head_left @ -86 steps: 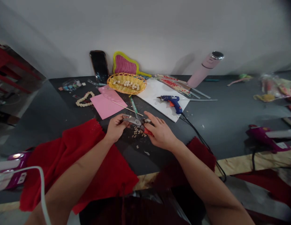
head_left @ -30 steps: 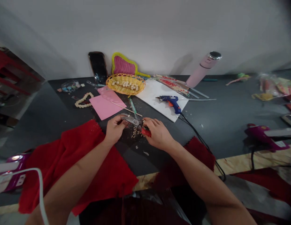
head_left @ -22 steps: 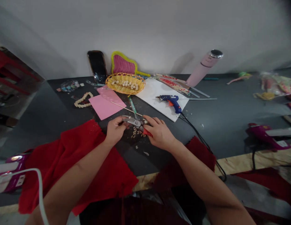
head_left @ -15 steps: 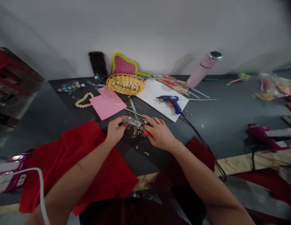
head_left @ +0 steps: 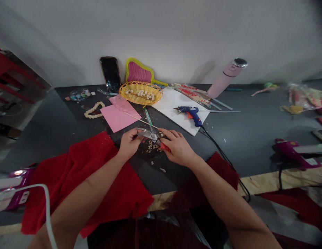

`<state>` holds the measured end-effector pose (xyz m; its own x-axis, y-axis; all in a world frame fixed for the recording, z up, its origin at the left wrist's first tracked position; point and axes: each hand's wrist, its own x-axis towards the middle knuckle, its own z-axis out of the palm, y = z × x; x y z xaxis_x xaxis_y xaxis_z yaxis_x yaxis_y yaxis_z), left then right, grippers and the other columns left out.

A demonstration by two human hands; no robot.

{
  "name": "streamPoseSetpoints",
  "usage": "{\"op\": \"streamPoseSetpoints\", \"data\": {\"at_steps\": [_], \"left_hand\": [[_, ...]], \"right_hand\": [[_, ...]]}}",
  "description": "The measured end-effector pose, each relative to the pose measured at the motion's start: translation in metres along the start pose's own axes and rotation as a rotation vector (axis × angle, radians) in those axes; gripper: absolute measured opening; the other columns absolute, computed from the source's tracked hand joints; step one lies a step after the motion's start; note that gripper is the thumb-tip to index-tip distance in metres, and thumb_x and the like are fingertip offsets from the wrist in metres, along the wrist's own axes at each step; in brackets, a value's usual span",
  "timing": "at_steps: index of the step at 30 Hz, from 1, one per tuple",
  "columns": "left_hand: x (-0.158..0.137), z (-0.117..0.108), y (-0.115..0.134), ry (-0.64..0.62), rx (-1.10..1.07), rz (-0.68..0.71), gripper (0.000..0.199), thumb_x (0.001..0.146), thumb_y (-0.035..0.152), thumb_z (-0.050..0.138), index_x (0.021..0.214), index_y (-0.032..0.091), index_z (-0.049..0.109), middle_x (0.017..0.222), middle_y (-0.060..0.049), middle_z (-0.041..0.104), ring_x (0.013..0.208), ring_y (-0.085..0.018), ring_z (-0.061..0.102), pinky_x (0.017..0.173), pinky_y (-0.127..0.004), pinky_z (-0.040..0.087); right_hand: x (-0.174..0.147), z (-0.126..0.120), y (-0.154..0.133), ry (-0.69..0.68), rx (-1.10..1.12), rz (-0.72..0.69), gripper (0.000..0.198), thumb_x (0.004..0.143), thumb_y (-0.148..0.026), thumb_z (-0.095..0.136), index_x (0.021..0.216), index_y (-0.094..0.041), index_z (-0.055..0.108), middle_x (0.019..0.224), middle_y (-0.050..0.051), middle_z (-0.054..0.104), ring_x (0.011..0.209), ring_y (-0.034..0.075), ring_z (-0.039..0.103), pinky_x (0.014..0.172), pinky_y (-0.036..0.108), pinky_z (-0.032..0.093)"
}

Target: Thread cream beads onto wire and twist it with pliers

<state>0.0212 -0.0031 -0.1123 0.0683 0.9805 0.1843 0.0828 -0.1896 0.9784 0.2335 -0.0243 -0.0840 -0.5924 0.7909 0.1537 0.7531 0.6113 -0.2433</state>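
My right hand [head_left: 180, 147] is closed around the red handles of a pair of cutting pliers [head_left: 150, 135], whose metal jaws point left. My left hand [head_left: 128, 143] is closed in a pinch at the jaw tips. A small pale bit shows by the jaws, but what the left fingers hold is mostly hidden. Below the pliers, several small pale pieces [head_left: 152, 146] lie scattered on the dark table. A thin wooden stick [head_left: 140, 120] runs from the pink paper [head_left: 119, 117] toward my right fingertips; whether they touch it I cannot tell.
Behind my hands are a yellow basket [head_left: 124, 97] with small pale pieces, a white board [head_left: 167, 109] and a blue glue gun [head_left: 193, 114]. A heart-shaped pale outline [head_left: 87, 115] lies left. A phone [head_left: 110, 74] and pink flask [head_left: 222, 83] stand behind; red cloth [head_left: 83, 173] lies in front.
The view has shifted very slightly. Both hands keep nearly the same place on the pliers, with no other clear change.
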Motion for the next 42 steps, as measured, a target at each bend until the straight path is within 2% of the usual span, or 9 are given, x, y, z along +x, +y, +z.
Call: {"op": "streamPoseSetpoints", "data": {"at_steps": [6, 11, 21, 29, 34, 42], "left_hand": [[0.000, 0.000, -0.002, 0.008, 0.003, -0.020, 0.008, 0.075, 0.020, 0.061, 0.073, 0.016, 0.067, 0.064, 0.000, 0.062, 0.054, -0.011, 0.054, 0.053, -0.022, 0.043], [-0.001, 0.000, -0.004, 0.035, 0.037, -0.005, 0.007, 0.075, 0.017, 0.060, 0.074, 0.017, 0.066, 0.065, 0.001, 0.061, 0.054, -0.010, 0.054, 0.052, -0.021, 0.042], [-0.003, 0.002, -0.003, 0.056, 0.008, -0.036, 0.008, 0.075, 0.021, 0.060, 0.078, 0.018, 0.067, 0.063, 0.001, 0.061, 0.054, -0.011, 0.053, 0.053, -0.023, 0.041], [0.000, 0.003, -0.006, 0.059, -0.094, -0.038, 0.012, 0.073, 0.026, 0.065, 0.081, 0.017, 0.068, 0.076, -0.002, 0.064, 0.059, -0.011, 0.055, 0.056, -0.023, 0.044], [0.000, 0.002, -0.004, 0.084, 0.000, -0.068, 0.009, 0.071, 0.020, 0.064, 0.078, 0.016, 0.068, 0.065, 0.000, 0.063, 0.056, -0.011, 0.054, 0.054, -0.022, 0.042], [-0.001, 0.003, 0.000, 0.035, -0.002, -0.076, 0.009, 0.070, 0.015, 0.061, 0.074, 0.017, 0.069, 0.063, 0.000, 0.064, 0.055, -0.012, 0.055, 0.054, -0.023, 0.043]], "right_hand": [[0.000, -0.002, -0.001, -0.009, -0.019, 0.003, 0.025, 0.077, -0.017, 0.053, 0.100, -0.022, 0.060, 0.135, 0.008, 0.043, 0.112, 0.028, 0.042, 0.086, 0.043, 0.038], [0.001, 0.002, -0.003, -0.002, -0.008, 0.016, 0.014, 0.080, -0.023, 0.053, 0.089, -0.019, 0.063, 0.123, 0.010, 0.050, 0.103, 0.026, 0.047, 0.083, 0.040, 0.040], [0.000, 0.012, -0.007, 0.001, 0.013, 0.042, 0.014, 0.078, -0.017, 0.053, 0.088, -0.019, 0.062, 0.116, 0.011, 0.051, 0.099, 0.023, 0.048, 0.084, 0.038, 0.041], [0.000, 0.013, -0.005, 0.046, -0.032, 0.067, 0.016, 0.078, -0.020, 0.053, 0.091, -0.020, 0.062, 0.124, 0.009, 0.048, 0.102, 0.025, 0.046, 0.081, 0.039, 0.040], [-0.001, 0.008, -0.002, 0.029, -0.022, 0.047, 0.022, 0.076, -0.017, 0.054, 0.096, -0.022, 0.061, 0.130, 0.007, 0.045, 0.108, 0.027, 0.044, 0.083, 0.041, 0.039], [-0.001, -0.004, -0.002, -0.011, -0.019, -0.002, 0.022, 0.076, -0.018, 0.053, 0.096, -0.023, 0.059, 0.137, 0.005, 0.040, 0.114, 0.029, 0.039, 0.087, 0.045, 0.037]]}}
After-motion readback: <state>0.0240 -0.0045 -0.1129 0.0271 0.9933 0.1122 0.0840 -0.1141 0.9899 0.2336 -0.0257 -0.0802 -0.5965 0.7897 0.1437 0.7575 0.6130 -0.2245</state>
